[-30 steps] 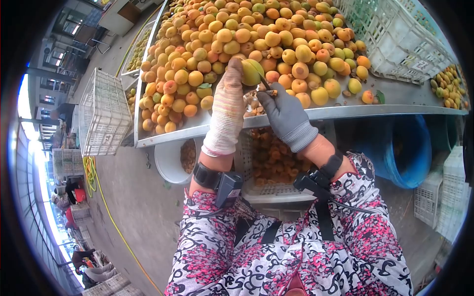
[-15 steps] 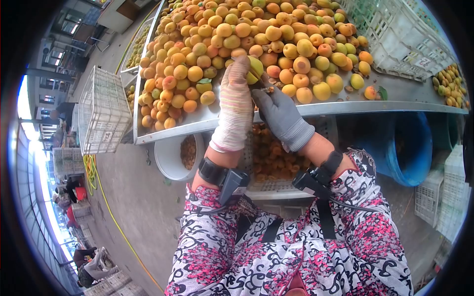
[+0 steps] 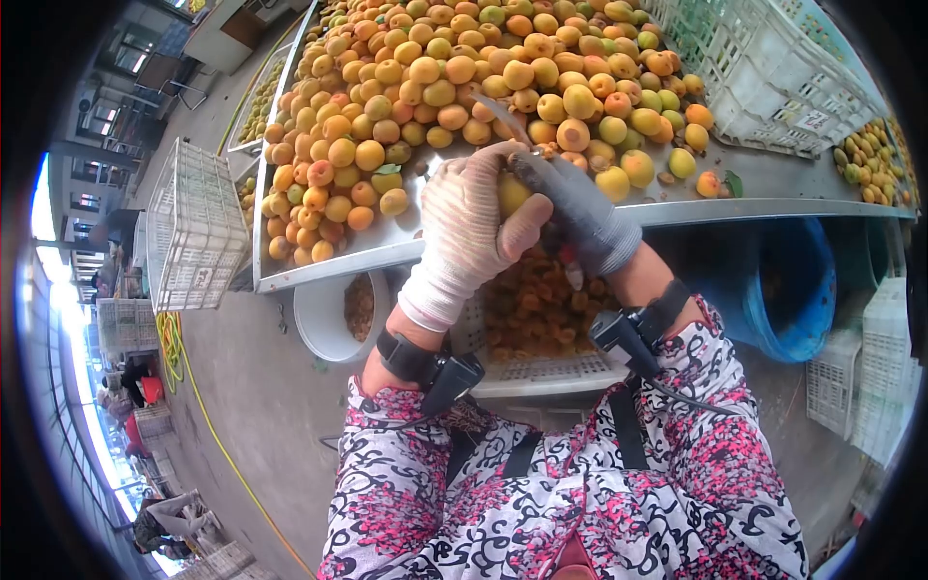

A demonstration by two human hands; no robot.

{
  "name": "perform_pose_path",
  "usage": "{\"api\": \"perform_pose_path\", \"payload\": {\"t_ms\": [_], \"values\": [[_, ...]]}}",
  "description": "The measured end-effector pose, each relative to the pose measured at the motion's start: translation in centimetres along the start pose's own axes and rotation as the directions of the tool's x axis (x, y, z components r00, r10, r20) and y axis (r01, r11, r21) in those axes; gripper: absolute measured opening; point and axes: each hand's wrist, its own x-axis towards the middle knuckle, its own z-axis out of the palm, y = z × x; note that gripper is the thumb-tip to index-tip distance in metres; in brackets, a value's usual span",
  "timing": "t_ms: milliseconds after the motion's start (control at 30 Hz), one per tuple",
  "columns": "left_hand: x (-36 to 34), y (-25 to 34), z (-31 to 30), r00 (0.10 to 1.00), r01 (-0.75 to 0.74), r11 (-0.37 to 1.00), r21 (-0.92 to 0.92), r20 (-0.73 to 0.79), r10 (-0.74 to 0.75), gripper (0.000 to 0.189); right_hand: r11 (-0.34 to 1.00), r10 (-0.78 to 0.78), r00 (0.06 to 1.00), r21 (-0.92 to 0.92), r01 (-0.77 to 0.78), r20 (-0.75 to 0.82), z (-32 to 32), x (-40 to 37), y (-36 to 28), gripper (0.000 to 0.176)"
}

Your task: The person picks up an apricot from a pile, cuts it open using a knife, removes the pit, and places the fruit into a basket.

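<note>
My left hand (image 3: 474,208), in a pale striped knit glove, is closed around a yellow apricot (image 3: 514,193); only part of the fruit shows between the fingers and thumb. Right against it, my right hand (image 3: 580,208) in a grey glove is closed on a knife. The thin knife blade (image 3: 501,116) sticks out past the fingers toward the pile, and a bit of red and pale handle shows below the palm. Beyond both hands, many apricots (image 3: 423,70) lie heaped on a metal-edged table (image 3: 677,210).
Under the table edge sits a white crate (image 3: 541,375) holding apricot pieces. A white bucket (image 3: 307,319) stands left of it, a blue barrel (image 3: 817,319) right. White crates stand on the table (image 3: 764,87) and at left (image 3: 198,232). A yellow hose (image 3: 208,416) crosses the floor.
Both hands have come down and closer to my body, off the edge of the pile. My left hand has turned, its thumb now across the apricot. The knife blade now shows above the hands.
</note>
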Motion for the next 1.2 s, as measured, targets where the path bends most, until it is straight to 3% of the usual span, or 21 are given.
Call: {"api": "perform_pose_path", "payload": {"t_ms": [67, 133, 167, 200, 233, 300, 333, 367, 400, 500, 600, 667, 733, 767, 833, 867, 933, 1033, 1067, 1100, 1200], "values": [[-0.1, 0.0, 0.0, 1.0, 0.02, 1.0, 0.002, -0.014, -0.019, 0.031, 0.767, -0.552, 0.83, -0.344, 0.542, 0.079, 0.3, 1.1, 2.4, 0.031], [-0.4, 0.1, 0.7, 0.986, 0.147, 0.983, -0.11, -0.065, -0.154, 0.027, 0.721, -0.654, 0.753, -0.244, 0.648, 0.07, 0.6, 3.3, 5.0, 0.033], [-0.4, 0.5, 1.0, 0.986, 0.148, 0.983, -0.11, -0.064, -0.156, 0.027, 0.675, -0.694, 0.72, -0.327, 0.661, 0.022, 0.7, 3.5, 5.2, 0.03], [-0.2, 0.9, 1.2, 0.944, 0.306, 0.929, -0.207, -0.062, -0.324, 0.025, 0.626, -0.734, 0.678, -0.409, 0.664, -0.022, 0.9, 3.7, 5.3, 0.029], [0.0, 1.2, 1.3, 0.876, 0.448, 0.843, -0.3, -0.041, -0.48, 0.025, 0.626, -0.735, 0.677, -0.406, 0.665, -0.024, 1.1, 3.6, 5.1, 0.029], [0.5, 0.7, 1.8, 0.918, 0.348, 0.91, -0.226, -0.114, -0.38, 0.027, 0.936, -0.334, 0.91, 0.032, 0.352, -0.246, 1.5, 3.4, 4.7, 0.029], [0.6, 0.1, 2.2, 0.945, 0.247, 0.958, -0.146, -0.181, -0.272, 0.029, 0.935, -0.335, 0.909, 0.032, 0.353, -0.246, 1.4, 3.4, 4.6, 0.029], [0.7, -0.7, 2.8, 0.902, 0.328, 0.861, -0.39, -0.141, -0.408, 0.034, 0.937, -0.305, 0.922, 0.098, 0.335, -0.238, 1.2, 3.4, 4.3, 0.031], [0.6, -1.3, 3.1, 0.903, 0.325, 0.861, -0.391, -0.144, -0.406, 0.034, 0.935, -0.273, 0.934, 0.164, 0.313, -0.23, 1.0, 3.4, 4.2, 0.033], [0.7, -1.8, 2.9, 0.652, 0.399, 0.155, -0.904, 0.161, -0.741, 0.046, 0.888, -0.181, 0.979, 0.413, 0.204, -0.093, 1.2, 1.4, 3.1, 0.036], [0.1, -2.5, 1.7, 0.654, 0.39, 0.053, -0.919, 0.236, -0.719, 0.048, 0.877, -0.137, 0.985, 0.45, 0.168, -0.101, 0.0, 2.1, 3.3, 0.037], [-0.2, -1.7, 0.0, 0.767, 0.446, 0.218, -0.868, 0.246, -0.593, 0.046, 0.892, -0.142, 0.976, 0.405, 0.199, -0.165, -0.7, 2.3, 2.7, 0.038], [-0.7, -1.7, -2.0, 0.806, 0.567, 0.369, -0.737, 0.404, -0.433, 0.046, 0.96, -0.245, 0.951, 0.09, 0.266, -0.19, -1.6, 1.6, 1.5, 0.039], [-0.7, -1.4, -2.5, 0.805, 0.569, 0.368, -0.735, 0.407, -0.432, 0.046, 0.943, -0.306, 0.927, 0.065, 0.327, -0.217, -1.5, 1.8, 1.3, 0.038], [-0.5, -0.8, -3.3, 0.843, 0.491, 0.675, -0.55, 0.497, -0.208, 0.04, 0.937, -0.332, 0.913, 0.025, 0.347, -0.239, -1.4, 1.5, 0.8, 0.038], [-0.6, -0.8, -3.1, 0.841, 0.494, 0.674, -0.55, 0.498, -0.211, 0.04, 0.93, -0.358, 0.898, -0.017, 0.366, -0.257, -1.3, 1.4, 0.7, 0.037], [-0.4, -0.7, -2.0, 0.818, 0.572, 0.547, -0.611, 0.371, -0.439, 0.035, 0.911, -0.363, 0.896, 0.106, 0.399, -0.255, -0.8, 1.6, 0.8, 0.031], [0.2, 0.6, -0.6, 0.801, 0.563, 0.44, -0.7, 0.329, -0.5, 0.037, 0.913, -0.338, 0.919, 0.167, 0.372, -0.203, -0.5, 1.9, 1.4, 0.029], [0.3, 1.2, 0.0, 0.787, 0.547, 0.385, -0.743, 0.3, -0.539, 0.038, 0.914, -0.371, 0.893, 0.072, 0.4, -0.257, -0.1, 2.1, 1.8, 0.028], [0.3, 1.2, 0.5, 0.798, 0.553, 0.484, -0.679, 0.264, -0.541, 0.039, 0.906, -0.408, 0.86, -0.023, 0.422, -0.307, 0.2, 2.4, 2.1, 0.027], [0.8, 1.9, 1.3, 0.75, 0.588, 0.486, -0.646, 0.211, -0.627, 0.038, 0.863, -0.483, 0.808, -0.03, 0.504, -0.337, 0.6, 3.0, 3.0, 0.028]]}}
